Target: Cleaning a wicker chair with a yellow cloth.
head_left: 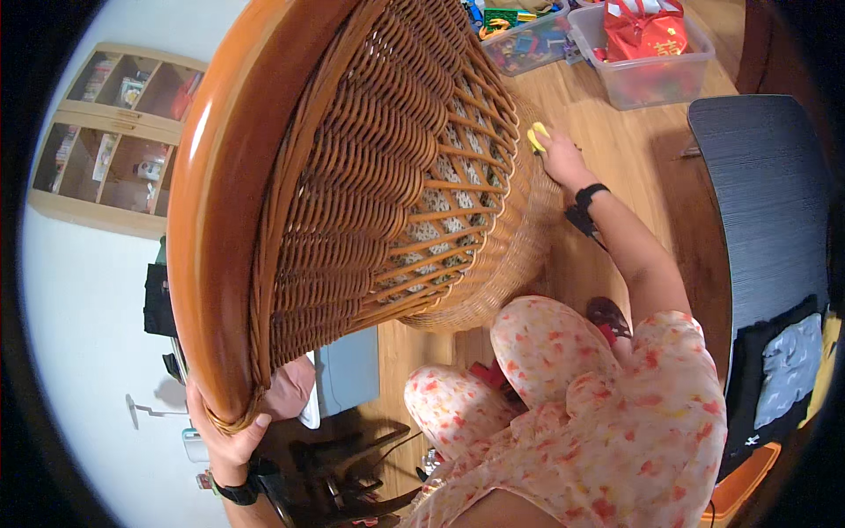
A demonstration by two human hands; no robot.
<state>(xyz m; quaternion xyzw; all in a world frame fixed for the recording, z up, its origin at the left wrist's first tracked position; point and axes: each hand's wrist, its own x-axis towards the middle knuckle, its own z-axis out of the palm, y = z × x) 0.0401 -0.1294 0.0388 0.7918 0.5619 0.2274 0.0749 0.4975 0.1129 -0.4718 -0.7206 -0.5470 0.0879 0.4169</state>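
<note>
A wicker chair (350,191) with a glossy, curved wooden rim (218,198) fills the middle and left. My left hand (228,435) grips the lower end of that rim, its thumb in front and its fingers partly hidden behind. My right hand (564,158) holds a small yellow cloth or sponge (538,136) at the far side of the chair's woven base (521,218); whether it presses on the weave is hard to tell. Patterned fabric (436,231) shows through the open lattice. Both wrists wear a black band.
Clear plastic bins hold toys (528,46) and a red bag (643,33) on the wood floor (614,138). A dark table (766,198) with folded clothes (789,369) stands right, near an orange container (746,482). A wall cabinet (119,125) is left; dark furniture (343,455) lies below the chair.
</note>
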